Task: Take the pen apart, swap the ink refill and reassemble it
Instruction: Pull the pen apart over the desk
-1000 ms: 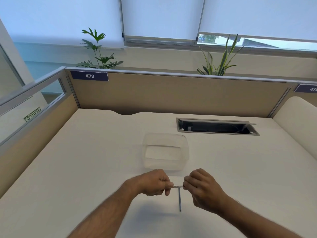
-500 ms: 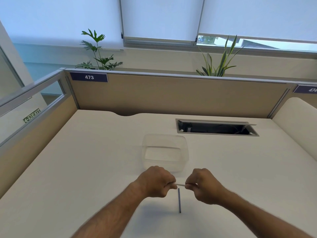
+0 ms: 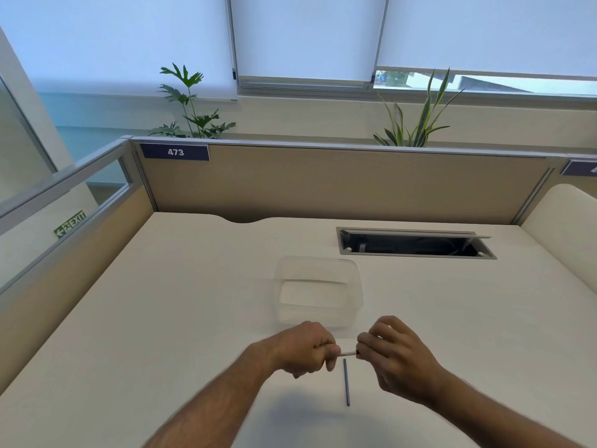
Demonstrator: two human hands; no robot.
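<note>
The pale table [image 3: 161, 318] spreads out under me, fenced by a tan partition [image 3: 339, 185] at the back with a dark label reading 473 [image 3: 175, 152], two leafy plants [image 3: 190, 105] behind it, and an open cable slot [image 3: 416, 243] set into the far right of the surface. A clear plastic box [image 3: 318, 292] sits in the middle, just beyond my hands. My left hand [image 3: 302, 350] is clenched around one end of the pen [image 3: 348, 353], and my right hand [image 3: 397, 357] pinches the other end with thumb and forefinger, the remaining fingers [image 3: 384, 323] loosely spread; only a short white stretch of the pen shows between them, held level above the table. Right below that gap a thin dark refill [image 3: 346, 381] lies on the table, pointing toward me, touched by neither hand
</note>
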